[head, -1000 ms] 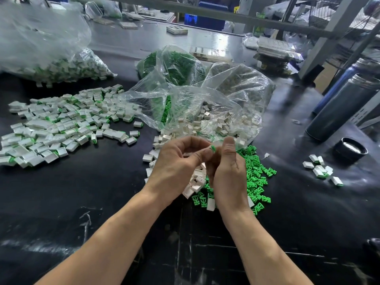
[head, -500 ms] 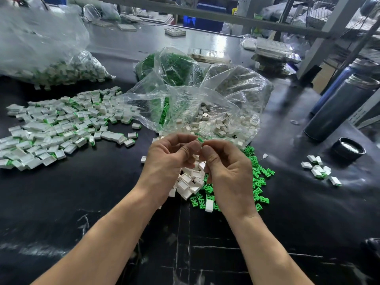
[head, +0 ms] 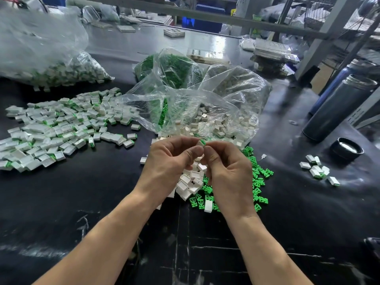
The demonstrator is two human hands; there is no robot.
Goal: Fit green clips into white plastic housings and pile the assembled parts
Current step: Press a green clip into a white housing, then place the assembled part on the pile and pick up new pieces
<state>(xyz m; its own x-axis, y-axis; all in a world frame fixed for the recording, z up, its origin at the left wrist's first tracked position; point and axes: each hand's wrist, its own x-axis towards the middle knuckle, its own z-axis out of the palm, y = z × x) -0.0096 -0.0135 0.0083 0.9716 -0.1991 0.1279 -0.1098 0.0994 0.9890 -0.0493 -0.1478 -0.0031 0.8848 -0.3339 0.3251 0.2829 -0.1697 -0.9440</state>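
My left hand [head: 170,159] and my right hand [head: 228,171] meet fingertip to fingertip above the table's middle. Between them they pinch one small white housing with a green clip [head: 201,143] showing at its top. Under the hands lies a heap of empty white housings [head: 190,182]. Loose green clips [head: 258,177] spread to the right of that heap. A wide pile of assembled white-and-green parts [head: 59,128] covers the table at the left.
An open clear bag of white housings [head: 222,120] lies just beyond the hands, with a bag of green clips [head: 170,70] behind it. A third bag [head: 51,68] sits far left. Grey flask [head: 337,108], black lid [head: 346,150] and a few parts [head: 317,169] at right.
Both hands rose slightly and my right hand turned, thumb side now toward me. The pinched piece now shows as a white housing with green at its end.
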